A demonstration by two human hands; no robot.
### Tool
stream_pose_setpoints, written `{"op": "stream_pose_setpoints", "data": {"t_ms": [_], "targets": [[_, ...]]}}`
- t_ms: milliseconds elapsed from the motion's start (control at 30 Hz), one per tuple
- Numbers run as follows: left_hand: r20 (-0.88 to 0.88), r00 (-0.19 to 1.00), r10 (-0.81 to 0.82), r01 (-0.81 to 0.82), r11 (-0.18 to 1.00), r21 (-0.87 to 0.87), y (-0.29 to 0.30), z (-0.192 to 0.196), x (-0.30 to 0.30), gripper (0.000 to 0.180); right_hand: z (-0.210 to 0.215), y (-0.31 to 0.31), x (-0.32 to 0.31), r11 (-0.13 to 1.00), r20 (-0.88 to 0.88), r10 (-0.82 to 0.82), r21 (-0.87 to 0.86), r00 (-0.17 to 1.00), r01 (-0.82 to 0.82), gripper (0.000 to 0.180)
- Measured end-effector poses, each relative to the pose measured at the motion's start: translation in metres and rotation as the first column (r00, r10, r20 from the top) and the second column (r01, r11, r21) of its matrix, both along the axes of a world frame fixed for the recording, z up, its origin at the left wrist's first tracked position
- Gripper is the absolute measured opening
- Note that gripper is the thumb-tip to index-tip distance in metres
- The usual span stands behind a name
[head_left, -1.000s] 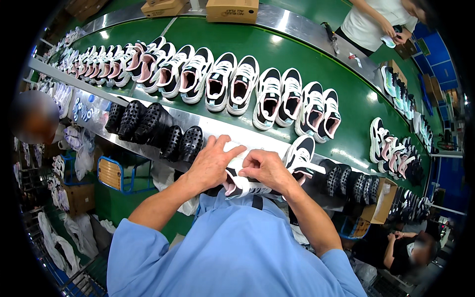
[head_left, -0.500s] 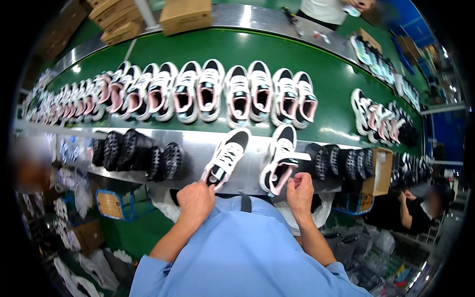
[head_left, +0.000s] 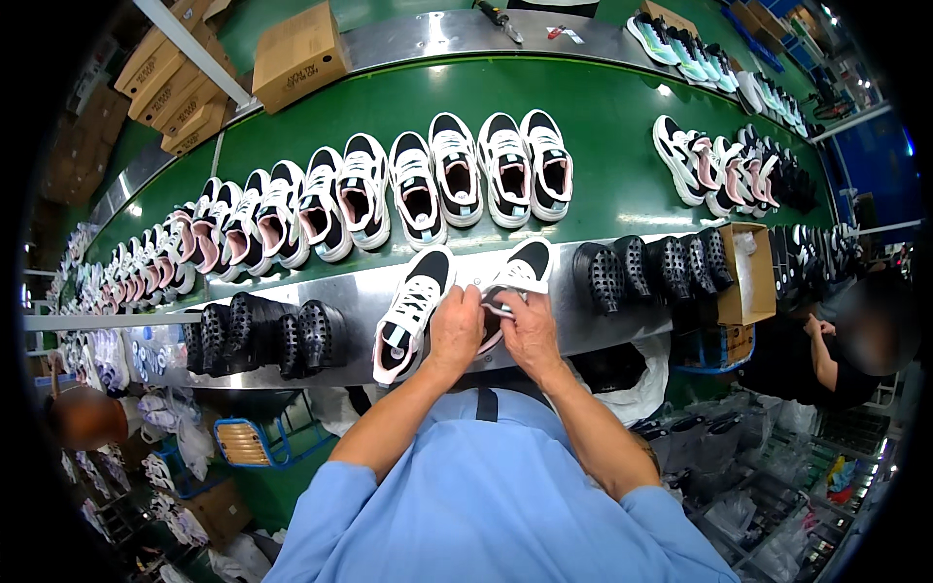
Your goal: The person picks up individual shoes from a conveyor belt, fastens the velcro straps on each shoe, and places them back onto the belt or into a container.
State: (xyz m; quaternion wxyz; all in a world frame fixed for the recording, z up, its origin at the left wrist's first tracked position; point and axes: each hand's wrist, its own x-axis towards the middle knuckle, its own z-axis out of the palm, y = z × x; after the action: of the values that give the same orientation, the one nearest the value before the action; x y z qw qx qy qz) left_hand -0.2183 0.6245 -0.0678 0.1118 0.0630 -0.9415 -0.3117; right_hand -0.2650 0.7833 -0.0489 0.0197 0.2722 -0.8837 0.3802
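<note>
Both hands are at a white and black sneaker (head_left: 528, 260) standing on the metal ledge before me. Its toe points away, and my hands cover most of its opening. At its left side, my left hand (head_left: 455, 330) has its fingers closed against the upper. The fingers of my right hand (head_left: 530, 330) are bent around the white strap at the shoe's throat. Just what each fingertip pinches is hidden. Left of my left hand stands a matching laced sneaker (head_left: 416, 303) with a pink lining, touched by neither hand.
Beyond the ledge, a long row of similar sneakers (head_left: 457, 175) lines the green belt (head_left: 603, 165). Black perforated shoe forms (head_left: 321, 335) sit on the ledge at left, more forms (head_left: 637, 267) at right beside an open carton (head_left: 748, 277). Another person (head_left: 826, 360) sits at far right.
My left hand has left the left sneaker and come across to the right one. My right hand has moved up onto that sneaker's strap. The view has shifted, and the left sneaker stands more upright.
</note>
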Motion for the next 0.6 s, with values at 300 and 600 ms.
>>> {"op": "stream_pose_setpoints", "data": {"t_ms": [300,600], "targets": [[0.015,0.985,-0.171,0.171,0.979,-0.114,0.003,0.053,0.014,0.030,0.010,0.008,0.013,1.000,-0.010,-0.014,0.009,1.000,0.014,0.040],[0.059,0.851,-0.522,0.513,0.802,-0.307,-0.008,0.054,-0.014,0.033,-0.033,0.013,0.040,0.942,0.721,-0.255,0.035,0.644,0.335,0.031]]}}
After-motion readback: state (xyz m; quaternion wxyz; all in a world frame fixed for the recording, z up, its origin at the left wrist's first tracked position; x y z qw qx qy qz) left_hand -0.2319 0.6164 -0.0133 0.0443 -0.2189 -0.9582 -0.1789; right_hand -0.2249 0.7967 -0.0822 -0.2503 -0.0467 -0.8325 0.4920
